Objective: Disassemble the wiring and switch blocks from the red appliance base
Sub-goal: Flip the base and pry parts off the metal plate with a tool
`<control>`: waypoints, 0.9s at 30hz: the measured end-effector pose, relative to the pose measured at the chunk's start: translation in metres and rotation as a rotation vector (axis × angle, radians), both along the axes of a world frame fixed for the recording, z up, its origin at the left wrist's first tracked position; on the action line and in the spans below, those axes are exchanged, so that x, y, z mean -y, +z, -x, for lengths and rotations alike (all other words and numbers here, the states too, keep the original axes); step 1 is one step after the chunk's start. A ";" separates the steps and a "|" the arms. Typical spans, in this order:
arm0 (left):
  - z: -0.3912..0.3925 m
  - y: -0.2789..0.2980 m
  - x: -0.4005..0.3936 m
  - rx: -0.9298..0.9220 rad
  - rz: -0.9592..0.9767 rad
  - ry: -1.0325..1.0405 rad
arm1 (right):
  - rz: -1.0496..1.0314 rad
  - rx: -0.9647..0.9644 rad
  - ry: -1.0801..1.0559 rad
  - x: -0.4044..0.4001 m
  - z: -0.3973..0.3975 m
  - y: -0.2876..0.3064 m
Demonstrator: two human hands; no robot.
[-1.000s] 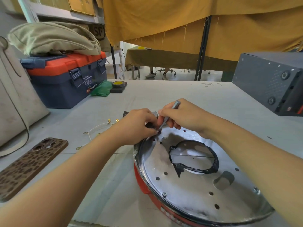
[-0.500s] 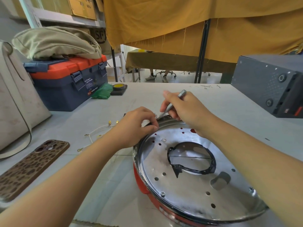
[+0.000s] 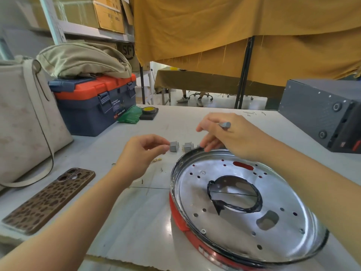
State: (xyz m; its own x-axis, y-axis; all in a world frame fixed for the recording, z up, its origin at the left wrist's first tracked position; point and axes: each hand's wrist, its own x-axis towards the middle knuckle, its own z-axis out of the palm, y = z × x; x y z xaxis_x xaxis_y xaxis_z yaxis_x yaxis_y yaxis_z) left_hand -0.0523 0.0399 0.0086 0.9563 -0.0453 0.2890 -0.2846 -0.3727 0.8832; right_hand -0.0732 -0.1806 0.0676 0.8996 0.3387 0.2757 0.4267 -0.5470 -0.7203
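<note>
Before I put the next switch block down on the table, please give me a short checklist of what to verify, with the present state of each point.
1. Left hand holds the first gray switch block by the fingertips: ok.
2. Second gray block is outside the red appliance base, beside the first: ok.
3. Right hand keeps the gray tool secure: ok.
4. Blocks free of wires: cannot tell.
5. Table beside the blocks is free of loose parts: not ok, small brass terminals lie there.

Bare surface (image 3: 195,122) opens toward twelve o'clock; toolbox (image 3: 93,106) blocks ten o'clock, grey box (image 3: 320,114) blocks two o'clock.
</note>
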 end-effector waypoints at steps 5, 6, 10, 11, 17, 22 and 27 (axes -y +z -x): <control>-0.006 -0.008 -0.024 -0.008 -0.418 -0.038 | 0.305 0.007 0.010 0.011 0.015 -0.024; -0.007 -0.009 -0.026 -0.009 -0.482 -0.050 | 0.415 0.022 0.012 0.012 0.018 -0.028; -0.010 -0.012 -0.025 0.023 -0.708 -0.085 | 0.622 0.035 0.020 0.013 0.026 -0.038; -0.011 -0.013 -0.025 0.029 -0.752 -0.085 | 0.627 0.034 0.014 0.013 0.026 -0.039; -0.017 -0.020 -0.016 0.006 -0.902 -0.025 | 0.624 0.007 0.004 0.013 0.026 -0.039; -0.022 -0.020 -0.013 0.021 -0.974 -0.036 | 0.604 0.001 0.001 0.013 0.026 -0.040; -0.025 -0.020 -0.013 -0.012 -0.943 -0.036 | 0.583 -0.010 -0.011 0.012 0.027 -0.040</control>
